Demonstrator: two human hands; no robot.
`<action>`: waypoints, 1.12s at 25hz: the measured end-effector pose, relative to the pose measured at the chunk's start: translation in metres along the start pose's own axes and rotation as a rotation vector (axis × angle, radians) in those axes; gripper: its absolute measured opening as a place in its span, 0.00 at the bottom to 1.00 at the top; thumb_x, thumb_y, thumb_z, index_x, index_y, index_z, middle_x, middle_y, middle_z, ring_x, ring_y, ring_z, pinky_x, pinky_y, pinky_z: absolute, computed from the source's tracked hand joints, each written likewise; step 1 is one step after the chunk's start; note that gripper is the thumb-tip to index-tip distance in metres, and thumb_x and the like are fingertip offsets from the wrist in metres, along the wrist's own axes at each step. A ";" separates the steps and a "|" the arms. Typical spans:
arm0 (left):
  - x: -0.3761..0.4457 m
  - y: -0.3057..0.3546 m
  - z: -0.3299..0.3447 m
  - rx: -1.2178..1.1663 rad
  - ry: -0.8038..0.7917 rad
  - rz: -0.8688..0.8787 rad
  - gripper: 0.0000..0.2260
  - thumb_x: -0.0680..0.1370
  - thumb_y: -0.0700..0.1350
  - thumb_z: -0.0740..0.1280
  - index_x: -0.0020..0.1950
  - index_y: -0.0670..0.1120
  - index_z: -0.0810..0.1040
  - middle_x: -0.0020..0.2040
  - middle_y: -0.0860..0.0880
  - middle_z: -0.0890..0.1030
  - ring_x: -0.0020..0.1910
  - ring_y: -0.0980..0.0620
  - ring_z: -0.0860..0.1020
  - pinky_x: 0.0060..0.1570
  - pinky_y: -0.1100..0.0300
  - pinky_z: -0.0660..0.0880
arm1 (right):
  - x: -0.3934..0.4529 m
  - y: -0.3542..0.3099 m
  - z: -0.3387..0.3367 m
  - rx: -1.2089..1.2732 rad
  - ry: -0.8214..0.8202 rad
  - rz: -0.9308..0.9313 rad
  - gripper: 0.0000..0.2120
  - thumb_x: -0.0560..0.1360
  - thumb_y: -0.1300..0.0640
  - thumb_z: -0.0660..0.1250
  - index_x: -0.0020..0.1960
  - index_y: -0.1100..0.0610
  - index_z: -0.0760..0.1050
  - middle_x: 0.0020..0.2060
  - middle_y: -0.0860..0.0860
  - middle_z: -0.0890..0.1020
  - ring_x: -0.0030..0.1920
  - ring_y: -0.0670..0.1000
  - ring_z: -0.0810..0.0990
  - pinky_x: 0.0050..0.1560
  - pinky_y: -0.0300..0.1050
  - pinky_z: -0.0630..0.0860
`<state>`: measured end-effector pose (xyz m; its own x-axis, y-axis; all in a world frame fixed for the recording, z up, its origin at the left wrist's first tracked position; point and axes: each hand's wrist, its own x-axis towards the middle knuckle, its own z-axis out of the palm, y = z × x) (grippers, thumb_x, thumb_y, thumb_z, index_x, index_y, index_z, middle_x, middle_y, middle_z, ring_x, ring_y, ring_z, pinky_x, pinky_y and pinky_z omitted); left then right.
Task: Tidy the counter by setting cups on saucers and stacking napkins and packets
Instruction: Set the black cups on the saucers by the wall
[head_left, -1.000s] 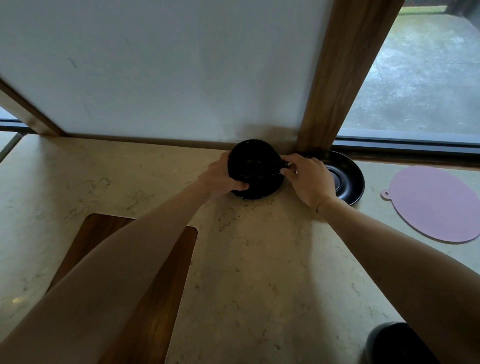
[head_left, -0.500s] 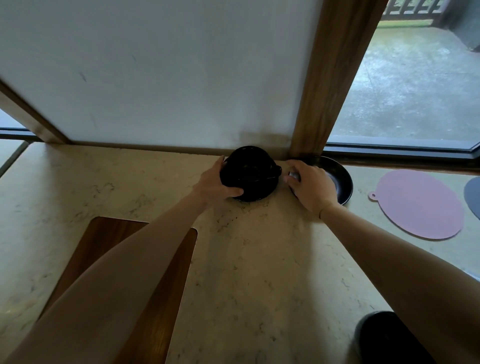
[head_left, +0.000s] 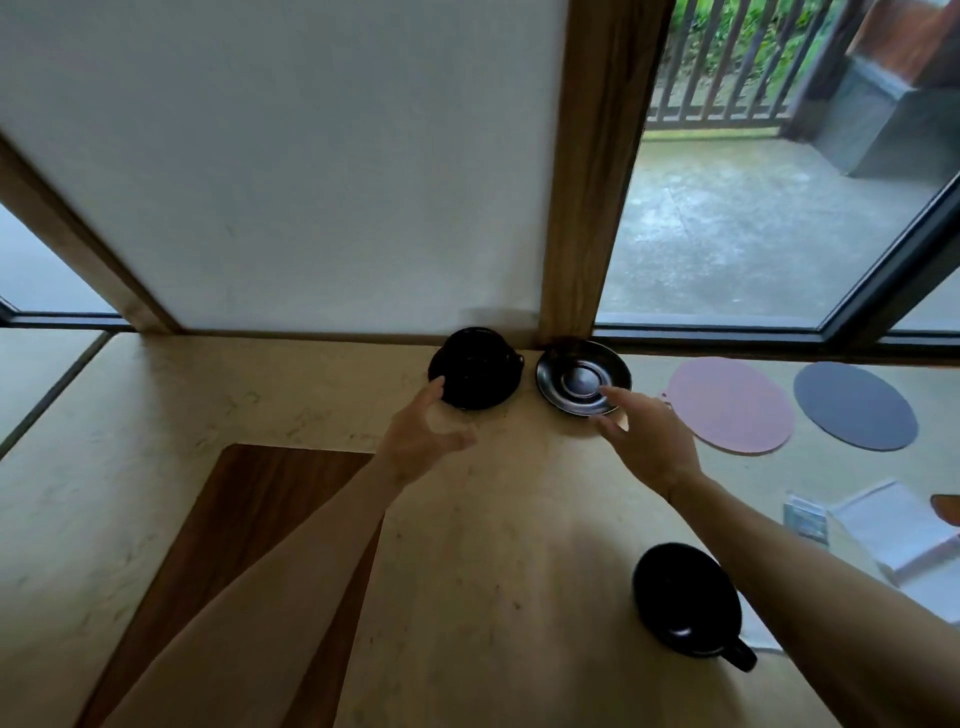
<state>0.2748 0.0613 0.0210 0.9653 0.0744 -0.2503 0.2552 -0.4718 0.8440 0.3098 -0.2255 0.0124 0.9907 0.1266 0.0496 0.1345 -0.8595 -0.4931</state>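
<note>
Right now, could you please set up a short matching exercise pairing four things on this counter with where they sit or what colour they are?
Things:
1. empty saucer
2. near cup
3. far cup
4. round mat

Descriptions:
A. pink
B. on a saucer by the wall
C. under the right hand's fingertips
D. on bare counter, near edge

Pairs: 1-C, 2-D, 3-B, 4-A

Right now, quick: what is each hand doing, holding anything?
Left hand: open, fingers spread, holding nothing, beside the black cup on its saucer.
Right hand: open, holding nothing, fingers reaching over the empty saucer.
</note>
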 end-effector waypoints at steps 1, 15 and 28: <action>-0.012 0.003 0.003 -0.025 0.004 -0.005 0.41 0.70 0.49 0.76 0.78 0.53 0.58 0.76 0.51 0.64 0.74 0.50 0.62 0.64 0.58 0.64 | -0.013 0.002 -0.009 0.000 0.016 -0.011 0.21 0.77 0.49 0.67 0.69 0.51 0.72 0.58 0.54 0.82 0.57 0.55 0.79 0.54 0.53 0.78; -0.121 0.022 0.101 -0.027 -0.190 0.009 0.38 0.69 0.48 0.78 0.75 0.54 0.64 0.74 0.56 0.65 0.74 0.54 0.62 0.70 0.55 0.64 | -0.167 0.081 -0.071 0.047 -0.044 0.219 0.21 0.78 0.44 0.64 0.69 0.44 0.70 0.63 0.47 0.79 0.60 0.51 0.77 0.56 0.49 0.75; -0.139 0.033 0.174 0.279 -0.326 -0.060 0.39 0.67 0.46 0.78 0.74 0.60 0.64 0.70 0.57 0.72 0.68 0.55 0.70 0.65 0.57 0.67 | -0.220 0.141 -0.056 0.165 -0.226 0.218 0.22 0.75 0.41 0.66 0.68 0.42 0.71 0.56 0.42 0.81 0.57 0.45 0.78 0.55 0.44 0.75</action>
<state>0.1398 -0.1176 0.0004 0.8700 -0.1513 -0.4693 0.2420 -0.6981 0.6738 0.1119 -0.4018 -0.0193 0.9639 0.0708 -0.2569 -0.1033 -0.7894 -0.6051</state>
